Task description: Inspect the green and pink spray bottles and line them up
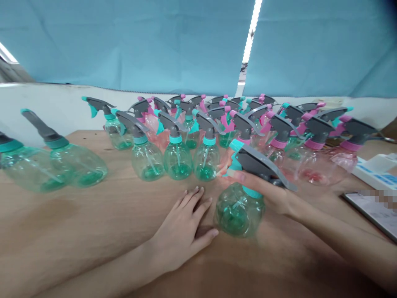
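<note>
My right hand (263,188) grips a green spray bottle (237,213) round its neck, just under the grey trigger head with its teal nozzle and lever. The bottle is a little tilted, its base towards the near side. Flat on the wooden table (93,231) lies my left hand (182,231), fingers stretched out and holding nothing, just left of that bottle. Beyond my left hand, green spray bottles (178,159) with teal collars stand upright in a row. Pink spray bottles (313,165) with pink collars stand to the right, past my right hand.
Two more green spray bottles (77,167) stand at the left, looking slanted. Several others in both colours crowd the back, partly hidden. A phone (375,213) and a white-and-blue object (376,171) lie at the right edge. A blue cloth (173,45) hangs behind.
</note>
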The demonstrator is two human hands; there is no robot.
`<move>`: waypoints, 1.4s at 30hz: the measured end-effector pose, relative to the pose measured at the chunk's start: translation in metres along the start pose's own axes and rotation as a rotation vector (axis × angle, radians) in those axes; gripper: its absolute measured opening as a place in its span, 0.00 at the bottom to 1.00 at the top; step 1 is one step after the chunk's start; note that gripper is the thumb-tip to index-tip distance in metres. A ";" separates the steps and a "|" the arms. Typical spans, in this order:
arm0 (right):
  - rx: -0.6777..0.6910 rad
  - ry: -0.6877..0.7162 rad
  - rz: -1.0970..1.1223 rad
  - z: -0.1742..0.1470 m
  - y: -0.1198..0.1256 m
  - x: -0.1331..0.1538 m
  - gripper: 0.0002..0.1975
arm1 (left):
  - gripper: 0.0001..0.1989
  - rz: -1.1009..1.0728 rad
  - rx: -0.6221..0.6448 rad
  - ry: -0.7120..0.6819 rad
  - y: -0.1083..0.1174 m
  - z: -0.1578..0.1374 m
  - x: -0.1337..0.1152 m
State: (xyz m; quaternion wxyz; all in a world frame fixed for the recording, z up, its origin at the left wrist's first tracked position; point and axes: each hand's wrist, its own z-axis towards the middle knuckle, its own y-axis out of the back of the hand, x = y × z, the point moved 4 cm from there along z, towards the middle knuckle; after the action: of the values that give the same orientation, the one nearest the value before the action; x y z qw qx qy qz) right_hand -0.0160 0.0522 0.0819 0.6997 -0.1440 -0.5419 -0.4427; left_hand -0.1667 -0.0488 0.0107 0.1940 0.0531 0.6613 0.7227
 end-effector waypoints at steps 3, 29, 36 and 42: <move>0.006 -0.016 0.006 -0.001 0.000 -0.002 0.11 | 0.30 0.001 -0.012 -0.001 0.001 0.000 0.000; 0.071 -0.004 0.060 -0.001 -0.002 -0.003 0.09 | 0.30 -0.016 -0.008 -0.001 0.003 0.002 0.000; 0.061 -0.125 0.095 -0.007 0.003 -0.015 0.07 | 0.29 -0.034 -0.010 0.002 0.004 0.001 0.000; 0.074 -0.132 0.140 -0.007 0.001 -0.014 0.09 | 0.29 -0.043 -0.007 0.008 0.004 0.002 0.000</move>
State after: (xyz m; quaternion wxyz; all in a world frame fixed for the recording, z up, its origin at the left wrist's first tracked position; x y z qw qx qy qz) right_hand -0.0106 0.0545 0.0674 0.6965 -0.1843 -0.5915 -0.3622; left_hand -0.1670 -0.0469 0.0144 0.2071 0.0354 0.6605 0.7208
